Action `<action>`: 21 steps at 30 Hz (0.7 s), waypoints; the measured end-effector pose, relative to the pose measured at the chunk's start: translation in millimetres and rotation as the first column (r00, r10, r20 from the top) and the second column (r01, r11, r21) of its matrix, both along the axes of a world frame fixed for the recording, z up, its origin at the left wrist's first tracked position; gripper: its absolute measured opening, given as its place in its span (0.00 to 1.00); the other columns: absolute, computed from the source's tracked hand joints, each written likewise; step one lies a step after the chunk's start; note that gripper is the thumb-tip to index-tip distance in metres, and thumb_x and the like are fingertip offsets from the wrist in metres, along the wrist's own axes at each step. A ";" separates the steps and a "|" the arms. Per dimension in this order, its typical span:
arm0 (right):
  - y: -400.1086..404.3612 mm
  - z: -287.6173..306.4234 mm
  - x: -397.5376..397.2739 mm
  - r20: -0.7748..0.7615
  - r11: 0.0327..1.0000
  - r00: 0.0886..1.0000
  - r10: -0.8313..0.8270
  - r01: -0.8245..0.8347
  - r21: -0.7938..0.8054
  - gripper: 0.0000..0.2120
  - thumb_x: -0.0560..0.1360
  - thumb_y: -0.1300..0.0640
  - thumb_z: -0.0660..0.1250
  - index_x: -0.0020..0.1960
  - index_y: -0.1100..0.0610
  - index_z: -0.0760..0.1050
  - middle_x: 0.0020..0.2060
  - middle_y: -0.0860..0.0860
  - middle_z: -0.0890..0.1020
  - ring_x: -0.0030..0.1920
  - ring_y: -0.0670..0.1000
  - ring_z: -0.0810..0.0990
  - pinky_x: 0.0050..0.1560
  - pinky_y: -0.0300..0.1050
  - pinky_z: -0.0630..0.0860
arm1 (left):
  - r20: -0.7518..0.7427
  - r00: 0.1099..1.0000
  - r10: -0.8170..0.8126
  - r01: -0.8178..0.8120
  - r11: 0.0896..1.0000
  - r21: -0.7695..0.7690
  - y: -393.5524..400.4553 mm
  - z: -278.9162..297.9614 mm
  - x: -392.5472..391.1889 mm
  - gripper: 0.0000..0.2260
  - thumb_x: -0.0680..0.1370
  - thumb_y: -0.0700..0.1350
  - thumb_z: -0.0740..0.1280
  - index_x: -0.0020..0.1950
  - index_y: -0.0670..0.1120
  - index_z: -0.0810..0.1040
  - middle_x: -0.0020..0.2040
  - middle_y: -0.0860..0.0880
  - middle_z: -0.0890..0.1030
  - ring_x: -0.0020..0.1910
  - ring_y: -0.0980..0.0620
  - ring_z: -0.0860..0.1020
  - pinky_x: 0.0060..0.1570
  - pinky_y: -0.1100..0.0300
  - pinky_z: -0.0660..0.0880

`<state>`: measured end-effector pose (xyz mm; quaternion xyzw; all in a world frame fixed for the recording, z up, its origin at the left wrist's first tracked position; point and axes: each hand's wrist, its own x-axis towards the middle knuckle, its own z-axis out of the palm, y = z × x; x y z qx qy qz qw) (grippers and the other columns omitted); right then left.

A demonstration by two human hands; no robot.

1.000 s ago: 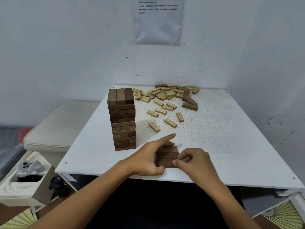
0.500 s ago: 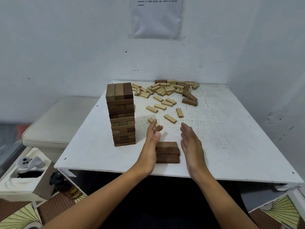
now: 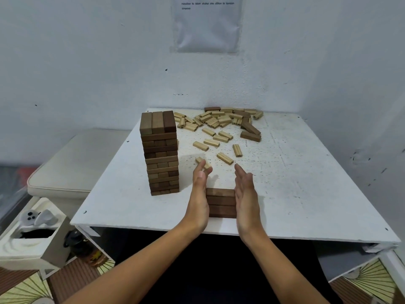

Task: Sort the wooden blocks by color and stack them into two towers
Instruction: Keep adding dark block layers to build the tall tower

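Three dark wooden blocks (image 3: 221, 202) lie side by side as one flat row near the front edge of the white table (image 3: 306, 194), squared between a person's left hand (image 3: 199, 194) and right hand (image 3: 246, 194), fingers straight and together, palms against the row's ends. Light, rigid and smooth, the row would likely lift best pinched at its two ends, held tight so that no piece slips. The tall dark tower (image 3: 161, 152) stands to the left; loose pale blocks (image 3: 215, 126) and two more dark blocks (image 3: 249, 132) lie scattered behind.
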<state>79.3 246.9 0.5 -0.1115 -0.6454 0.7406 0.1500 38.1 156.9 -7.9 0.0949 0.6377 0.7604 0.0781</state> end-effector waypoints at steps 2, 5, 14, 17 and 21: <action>0.4 -1.9 -0.5 0.008 1.000 1.000 -0.004 0.004 0.010 0.23 0.73 0.30 0.47 0.63 0.32 0.68 0.69 0.34 0.68 0.72 0.36 0.61 0.77 0.46 0.53 | -0.010 1.000 -0.016 0.015 0.999 -0.032 -0.4 0.1 0.8 0.24 0.74 0.66 0.47 0.69 0.63 0.62 0.69 0.54 0.71 0.70 0.64 0.64 0.71 0.61 0.53; 0.2 -2.7 -0.7 -0.004 1.000 1.000 -0.007 0.007 0.020 0.23 0.73 0.30 0.48 0.63 0.34 0.68 0.68 0.34 0.69 0.71 0.35 0.62 0.76 0.44 0.54 | -0.032 0.999 -0.031 0.030 0.998 -0.049 -0.8 1.4 2.3 0.28 0.69 0.72 0.49 0.67 0.65 0.64 0.69 0.55 0.71 0.70 0.64 0.63 0.69 0.62 0.53; 2.4 -2.6 1.0 -0.001 0.999 1.000 0.014 -0.014 0.037 0.25 0.69 0.27 0.52 0.62 0.35 0.70 0.62 0.30 0.71 0.64 0.27 0.64 0.69 0.37 0.58 | -0.026 0.997 -0.071 0.068 0.993 -0.099 -3.4 4.3 2.4 0.30 0.67 0.73 0.49 0.65 0.63 0.67 0.69 0.55 0.72 0.70 0.63 0.64 0.71 0.61 0.55; 7.2 -0.2 -0.3 0.003 0.998 0.999 0.036 -0.036 0.050 0.21 0.74 0.32 0.54 0.63 0.38 0.70 0.60 0.30 0.71 0.61 0.26 0.66 0.67 0.37 0.60 | -0.045 0.993 -0.106 0.098 0.982 -0.163 -6.6 6.8 0.6 0.26 0.71 0.69 0.52 0.65 0.61 0.68 0.68 0.54 0.73 0.70 0.62 0.66 0.69 0.62 0.58; 23.0 7.5 0.5 0.046 0.986 0.999 0.028 -0.035 0.161 0.09 0.80 0.53 0.63 0.58 0.45 0.75 0.58 0.41 0.77 0.62 0.38 0.73 0.64 0.38 0.68 | -0.154 0.963 -0.221 0.147 0.912 -0.383 -24.3 12.0 -2.3 0.21 0.73 0.53 0.64 0.65 0.53 0.73 0.64 0.57 0.76 0.65 0.64 0.71 0.62 0.70 0.65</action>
